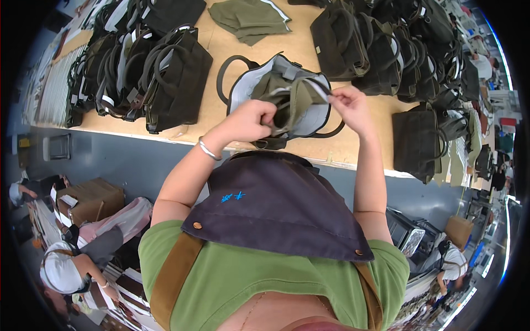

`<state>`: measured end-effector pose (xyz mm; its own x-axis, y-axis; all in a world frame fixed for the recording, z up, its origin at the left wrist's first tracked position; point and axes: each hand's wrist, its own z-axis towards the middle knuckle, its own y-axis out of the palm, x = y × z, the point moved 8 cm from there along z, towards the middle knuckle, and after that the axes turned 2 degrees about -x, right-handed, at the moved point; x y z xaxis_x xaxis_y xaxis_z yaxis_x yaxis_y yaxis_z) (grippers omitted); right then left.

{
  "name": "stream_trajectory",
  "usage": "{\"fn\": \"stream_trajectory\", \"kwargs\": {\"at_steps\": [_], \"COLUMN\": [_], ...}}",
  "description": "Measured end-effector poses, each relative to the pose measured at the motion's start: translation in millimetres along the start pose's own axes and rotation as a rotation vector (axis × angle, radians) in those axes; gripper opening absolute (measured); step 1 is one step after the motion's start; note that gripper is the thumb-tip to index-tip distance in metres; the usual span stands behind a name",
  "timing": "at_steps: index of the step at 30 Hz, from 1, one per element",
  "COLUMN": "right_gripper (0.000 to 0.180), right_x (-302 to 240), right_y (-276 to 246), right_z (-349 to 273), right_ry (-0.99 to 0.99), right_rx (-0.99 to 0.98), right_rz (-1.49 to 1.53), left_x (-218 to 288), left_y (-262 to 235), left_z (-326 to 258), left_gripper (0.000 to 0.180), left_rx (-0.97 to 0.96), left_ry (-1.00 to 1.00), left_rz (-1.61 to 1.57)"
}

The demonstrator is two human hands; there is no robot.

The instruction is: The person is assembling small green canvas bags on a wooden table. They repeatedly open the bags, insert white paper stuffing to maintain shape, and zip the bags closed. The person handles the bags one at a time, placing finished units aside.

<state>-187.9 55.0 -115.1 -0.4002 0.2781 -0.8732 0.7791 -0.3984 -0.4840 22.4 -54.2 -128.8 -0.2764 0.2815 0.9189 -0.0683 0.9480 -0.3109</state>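
Note:
An open dark handbag (240, 100) with a pale grey lining stands at the table's near edge, its handles fallen to either side. Inside it lies an olive fabric piece (266, 90), bunched up, with a curved zipper (295, 102) showing. My left hand (253, 121) is closed at the bag's near left, fingers curled on the olive fabric. At the right rim my right hand (350, 108) pinches an end of the olive fabric piece; its exact grip is small in view. The bag's bottom is hidden by the fabric.
Rows of dark handbags stand on the wooden table (221, 144) at left (178, 83) and right (339, 44). One more handbag (417, 140) sits at the near right edge. Folded olive cloth (251, 19) lies beyond my bag. Other people work behind me at both sides.

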Motion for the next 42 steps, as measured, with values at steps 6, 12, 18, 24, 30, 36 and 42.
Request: {"fn": "stream_trajectory", "kwargs": {"at_steps": [6,12,18,24,30,36,42], "right_gripper": [0.031,0.043,0.022,0.032,0.043,0.03,0.022], "right_x": [-44.4,-103.8,-51.9,-90.8,-53.9,-75.7,-94.6], "right_y": [-12.7,69.7,32.6,50.3,73.9,70.0,71.6], "right_z": [-5.1,-44.3,-20.9,-40.4,-35.9,-38.2,-43.5], "right_ry": [-0.141,-0.353,-0.393,-0.451,-0.374,-0.531,-0.48], "right_rx": [0.169,-0.278,0.148,0.023,-0.144,-0.046,0.041], "right_rz": [-0.268,-0.419,-0.242,-0.494,-0.471,-0.577,-0.556], "left_x": [22.1,12.8,2.1,-4.7,-12.8,-18.4,0.3], "left_y": [7.8,7.5,-0.4,-3.8,-3.6,-1.1,-11.1], "left_z": [-5.5,12.2,7.1,12.8,14.0,10.6,-1.1], "left_gripper": [0.031,0.022,0.009,0.016,0.018,0.018,0.011], "left_rx": [0.033,0.169,0.14,0.222,0.264,0.354,0.443], "left_ry": [0.168,0.126,0.017,-0.059,-0.008,0.006,0.014], "left_rz": [-0.045,-0.158,0.04,0.298,0.18,0.049,0.209]}}
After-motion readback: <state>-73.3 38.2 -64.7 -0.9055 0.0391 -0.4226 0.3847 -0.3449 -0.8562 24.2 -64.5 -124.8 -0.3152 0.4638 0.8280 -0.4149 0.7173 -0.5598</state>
